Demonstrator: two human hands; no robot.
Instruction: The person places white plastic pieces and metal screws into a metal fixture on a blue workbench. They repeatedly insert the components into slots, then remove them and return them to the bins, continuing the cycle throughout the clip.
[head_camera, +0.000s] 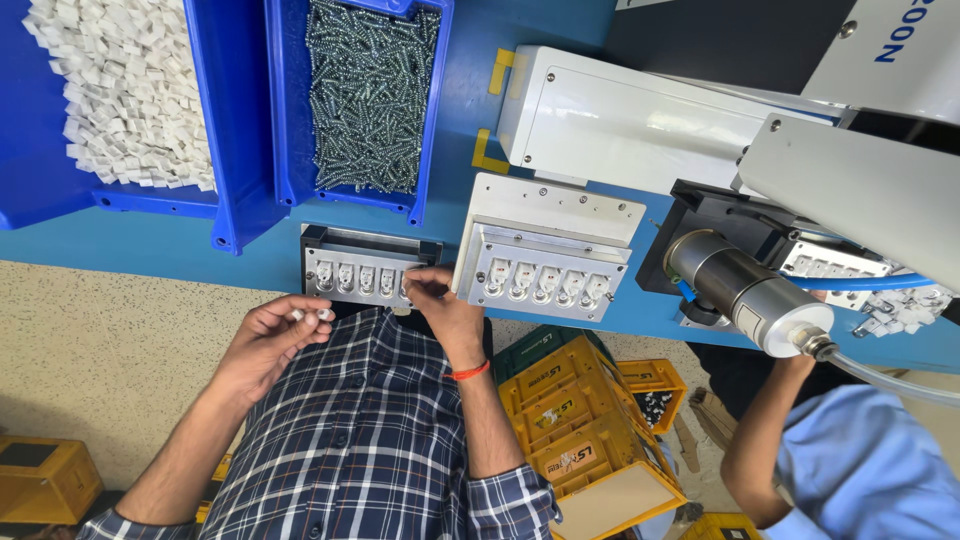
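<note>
Your left hand (268, 335) cups small white parts (322, 314) loosely in curled fingers; they could spill. Your right hand (440, 300) pinches one part at the dark fixture's (368, 268) end slot; misalignment risks a crooked seat.

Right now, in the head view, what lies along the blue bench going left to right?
Blue bin of small white plastic pieces → blue bin of metal screws → grey metal fixture plate with five sockets → silver cylindrical motor.

Head view — steeply down, close.
</note>
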